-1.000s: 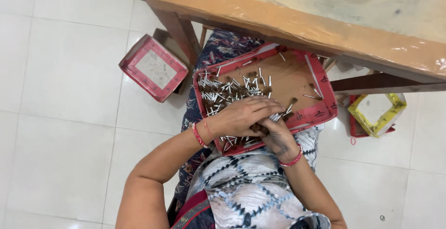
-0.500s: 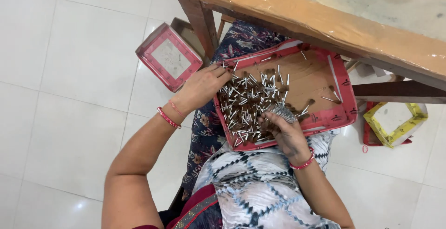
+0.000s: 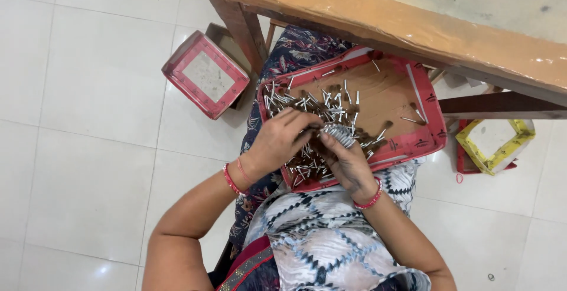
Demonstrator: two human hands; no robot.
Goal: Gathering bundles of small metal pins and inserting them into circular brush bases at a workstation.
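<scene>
Pins lie too many to count in one red tray; my left hand has come back from the tray's edge, fingers curled over them; my right hand grips one silvery bundle.

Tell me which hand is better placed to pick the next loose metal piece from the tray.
Left, probably. The left hand has free fingers over the loose metal pieces in the red tray; the right hand already holds a small bundle.

You have two hands over one red tray of small metal pins, seemingly several dozen, too tangled to count. Three boxes sit on the floor: two red-rimmed, one yellow. One wooden table.
</scene>
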